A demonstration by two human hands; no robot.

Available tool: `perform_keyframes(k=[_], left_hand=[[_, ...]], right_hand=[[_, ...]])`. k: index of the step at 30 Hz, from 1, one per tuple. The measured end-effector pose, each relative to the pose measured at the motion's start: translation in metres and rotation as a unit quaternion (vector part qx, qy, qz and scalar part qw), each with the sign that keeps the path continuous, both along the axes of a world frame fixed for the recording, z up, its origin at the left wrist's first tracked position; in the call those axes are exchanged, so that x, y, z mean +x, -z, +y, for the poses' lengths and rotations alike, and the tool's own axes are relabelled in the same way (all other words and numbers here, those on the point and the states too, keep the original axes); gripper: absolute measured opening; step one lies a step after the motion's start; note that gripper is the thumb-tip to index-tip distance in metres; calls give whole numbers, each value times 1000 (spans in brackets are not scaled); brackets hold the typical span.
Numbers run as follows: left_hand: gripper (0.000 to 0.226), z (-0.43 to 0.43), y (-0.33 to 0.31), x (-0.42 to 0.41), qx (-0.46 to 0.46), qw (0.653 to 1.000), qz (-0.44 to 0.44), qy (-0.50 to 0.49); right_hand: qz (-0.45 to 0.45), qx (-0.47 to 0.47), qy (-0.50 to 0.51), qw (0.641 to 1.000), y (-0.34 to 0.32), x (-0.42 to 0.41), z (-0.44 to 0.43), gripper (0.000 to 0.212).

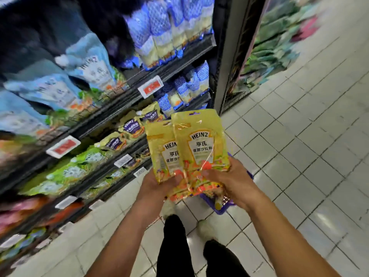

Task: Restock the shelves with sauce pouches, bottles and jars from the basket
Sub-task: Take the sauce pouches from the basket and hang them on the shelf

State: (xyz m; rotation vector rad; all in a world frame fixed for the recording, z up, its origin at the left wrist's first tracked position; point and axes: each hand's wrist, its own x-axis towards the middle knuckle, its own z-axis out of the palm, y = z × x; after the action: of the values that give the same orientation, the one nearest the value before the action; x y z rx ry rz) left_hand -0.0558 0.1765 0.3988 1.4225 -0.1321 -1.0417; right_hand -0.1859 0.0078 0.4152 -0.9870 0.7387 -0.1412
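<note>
- While the pouches (199,144) are being gripped at their lower ends, fanned upright, by the left hand (157,184) and right hand (231,182), the labels are probably being kept readable for sorting
- They are being held over the basket (217,210), near the shelves (119,99)
- Open floor (299,156) is being left on the right

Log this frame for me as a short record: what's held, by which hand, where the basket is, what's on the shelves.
held: yellow Heinz pouches, at least two, overlapping, upright
left hand: holds the pouches from below
right hand: grips their lower right edge, thumb on front
basket: purple, on the tiled floor, mostly hidden under the hands
shelves: at left, stocked with blue, yellow and green pouches; blurred
step: pouches not yet shelved
</note>
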Motion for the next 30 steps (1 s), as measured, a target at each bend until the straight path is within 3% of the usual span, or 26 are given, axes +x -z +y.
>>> perform_keyframes(k=[3, 7, 12, 17, 23, 30], left_hand=[[38, 29, -32, -11, -9, 998, -19, -66], [40, 77, -71, -19, -28, 989, -45, -137], [65, 150, -104, -26, -41, 974, -69, -211], [64, 231, -126, -28, -72, 951, -91, -286], [45, 347, -147, -16, -83, 921, -131, -357], [42, 451, -180, 15, -71, 894, -196, -397]], right_hand=[[-12, -23, -42, 999, -29, 7, 17, 28], [-46, -58, -100, 992, -64, 22, 53, 44], [-87, -98, -174, 976, -100, 48, 117, 41], [-108, -124, -232, 959, -123, 75, 193, 44], [-136, -122, -281, 942, -146, 112, 310, 52], [-180, -126, -315, 923, -180, 153, 416, 30]])
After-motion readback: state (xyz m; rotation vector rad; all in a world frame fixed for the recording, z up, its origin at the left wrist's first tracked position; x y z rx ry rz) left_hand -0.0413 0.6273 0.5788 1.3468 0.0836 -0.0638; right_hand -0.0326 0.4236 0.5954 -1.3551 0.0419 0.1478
